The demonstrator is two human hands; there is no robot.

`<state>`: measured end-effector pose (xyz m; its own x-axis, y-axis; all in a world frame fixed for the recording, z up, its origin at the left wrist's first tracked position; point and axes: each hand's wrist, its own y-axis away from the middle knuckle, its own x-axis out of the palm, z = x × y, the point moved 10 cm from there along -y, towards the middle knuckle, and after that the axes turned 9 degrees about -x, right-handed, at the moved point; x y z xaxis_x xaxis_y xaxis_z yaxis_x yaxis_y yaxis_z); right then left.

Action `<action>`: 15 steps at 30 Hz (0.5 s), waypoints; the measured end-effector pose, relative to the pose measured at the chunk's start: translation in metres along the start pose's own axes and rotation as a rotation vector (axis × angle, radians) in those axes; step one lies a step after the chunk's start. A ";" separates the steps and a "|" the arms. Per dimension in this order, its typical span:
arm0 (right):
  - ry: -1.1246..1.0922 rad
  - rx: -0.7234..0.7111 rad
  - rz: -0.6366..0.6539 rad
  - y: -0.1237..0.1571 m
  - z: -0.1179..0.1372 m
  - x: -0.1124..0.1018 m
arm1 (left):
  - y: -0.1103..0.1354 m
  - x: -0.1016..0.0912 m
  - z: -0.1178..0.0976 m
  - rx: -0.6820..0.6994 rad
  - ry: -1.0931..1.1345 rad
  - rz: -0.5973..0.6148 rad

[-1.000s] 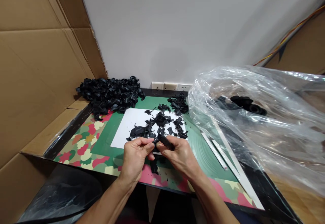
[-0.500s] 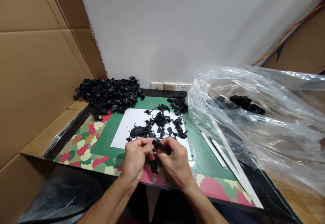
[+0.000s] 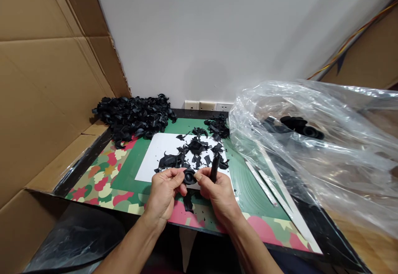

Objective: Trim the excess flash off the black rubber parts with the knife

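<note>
Between my hands is a round black rubber part (image 3: pixel 190 177), its ringed face with a raised centre turned up toward me. My left hand (image 3: pixel 165 194) pinches its left edge between thumb and fingers. On the other side, the thumb and fingertip of my right hand (image 3: pixel 220 195) touch its right edge. A black pen-like tool (image 3: pixel 214 168) stands upright in my right hand's fingers; its tip is hidden. Torn black rubber scraps (image 3: pixel 170 161) lie on a white sheet (image 3: pixel 145 168) just beyond, and a loose scrap (image 3: pixel 188 203) lies below the part.
A large heap of black rubber pieces (image 3: pixel 133 116) sits at the back left against a cardboard wall (image 3: pixel 56 79). At right, a clear plastic bag (image 3: pixel 311 158) holds several black parts (image 3: pixel 303 127). White strips (image 3: pixel 261 183) lie on the green mat (image 3: pixel 245 199).
The black tool has swung from lying against the part to standing upright in my right hand. The rubber part's round face now shows, with my right fingertips at its edge.
</note>
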<state>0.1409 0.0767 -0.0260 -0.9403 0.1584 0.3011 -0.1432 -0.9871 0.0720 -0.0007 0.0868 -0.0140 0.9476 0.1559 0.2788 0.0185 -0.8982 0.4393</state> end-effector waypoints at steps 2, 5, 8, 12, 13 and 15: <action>-0.035 0.017 -0.005 0.000 -0.001 0.001 | 0.000 -0.002 -0.001 0.013 -0.011 -0.009; -0.059 0.017 -0.004 0.000 0.001 0.003 | 0.000 -0.004 -0.002 0.034 -0.039 -0.023; -0.069 0.018 -0.002 -0.001 0.002 0.003 | 0.000 -0.004 -0.004 0.055 -0.075 -0.031; -0.063 -0.021 -0.028 -0.005 0.009 -0.004 | -0.003 -0.006 -0.008 0.084 -0.103 -0.057; -0.059 -0.047 -0.045 -0.007 0.013 -0.009 | -0.003 -0.006 -0.009 0.087 -0.104 -0.062; -0.022 -0.113 -0.089 -0.009 0.024 -0.021 | -0.004 -0.007 -0.011 0.091 -0.104 -0.068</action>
<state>0.1695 0.0833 -0.0101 -0.9155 0.2447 0.3193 -0.2609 -0.9653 -0.0081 -0.0107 0.0937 -0.0086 0.9710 0.1781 0.1592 0.1077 -0.9213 0.3737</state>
